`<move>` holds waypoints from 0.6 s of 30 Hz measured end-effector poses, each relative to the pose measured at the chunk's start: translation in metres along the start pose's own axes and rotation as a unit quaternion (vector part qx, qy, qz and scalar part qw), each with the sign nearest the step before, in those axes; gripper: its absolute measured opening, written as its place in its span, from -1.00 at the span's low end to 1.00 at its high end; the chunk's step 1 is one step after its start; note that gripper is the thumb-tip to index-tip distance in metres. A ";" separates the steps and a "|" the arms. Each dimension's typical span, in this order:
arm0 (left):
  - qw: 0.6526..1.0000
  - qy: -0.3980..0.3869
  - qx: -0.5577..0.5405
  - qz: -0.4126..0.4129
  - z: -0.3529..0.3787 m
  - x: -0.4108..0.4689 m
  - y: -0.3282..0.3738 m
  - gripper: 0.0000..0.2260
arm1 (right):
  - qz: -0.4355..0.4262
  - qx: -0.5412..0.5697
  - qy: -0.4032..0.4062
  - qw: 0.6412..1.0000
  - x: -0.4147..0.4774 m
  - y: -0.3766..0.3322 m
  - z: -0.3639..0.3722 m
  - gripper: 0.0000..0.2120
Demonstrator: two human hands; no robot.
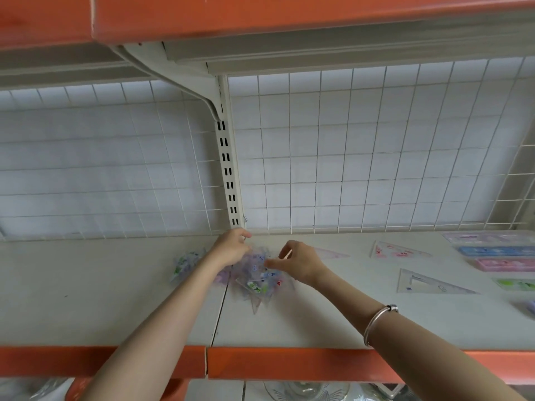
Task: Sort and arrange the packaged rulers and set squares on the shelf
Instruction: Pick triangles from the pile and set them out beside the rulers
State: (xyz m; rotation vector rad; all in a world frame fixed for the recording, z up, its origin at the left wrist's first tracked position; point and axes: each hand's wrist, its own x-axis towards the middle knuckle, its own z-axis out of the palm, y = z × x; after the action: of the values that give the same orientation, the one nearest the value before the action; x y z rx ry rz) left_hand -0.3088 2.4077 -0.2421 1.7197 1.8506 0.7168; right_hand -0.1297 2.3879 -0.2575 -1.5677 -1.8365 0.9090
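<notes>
Left hand (231, 248): fingers curled down onto the far-left side of the heap of packaged set squares (257, 274), holding it; blurred, so the exact hold is not clear.

Right hand (301, 263): thumb and curled fingers pinch a packet at the heap's right edge. A silver bangle (376, 322) sits on that forearm.

The heap lies mid-shelf, just in front of the slotted upright (227, 169), with clear wrappers, blue and green print and corners sticking out toward the front.

Both hands cover the heap's back half. The right hand also hides part of a pale pink set square (333, 253) behind it.

Left of the heap, apart from it, is a green-printed packet (183, 264).

To the right, flat on the white shelf board (115, 293), are a pink-printed set square (396, 251) and, nearer the front, a clear set square (431, 283).

At the far right, the rulers lie in a row from back to front: lilac ruler (489, 238), blue ruler (498, 251), pink ruler (506, 264), green ruler (515, 284).

A wire grid panel (347, 154) backs the shelf, and an orange edge strip (289, 361) runs along the front.
</notes>
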 end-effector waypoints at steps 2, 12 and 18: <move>1.000 -0.003 -0.003 0.011 -0.002 -0.001 -0.001 -0.69 | -0.001 -0.013 -0.004 1.000 -0.002 -0.001 0.001 -0.59; 0.999 -0.006 -0.015 0.050 0.006 -0.005 -0.001 -0.55 | 0.095 0.130 -0.109 0.981 0.004 0.001 -0.011 -0.78; 0.995 0.058 -0.069 0.045 0.007 -0.007 0.008 -0.44 | 0.066 0.241 -0.062 0.966 0.003 0.005 -0.029 -0.91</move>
State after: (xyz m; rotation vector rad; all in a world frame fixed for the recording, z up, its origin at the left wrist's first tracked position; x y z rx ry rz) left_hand -0.2978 2.4011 -0.2420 1.7134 1.7633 0.9763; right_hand -0.1050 2.3951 -0.2438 -1.3544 -1.4503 1.4202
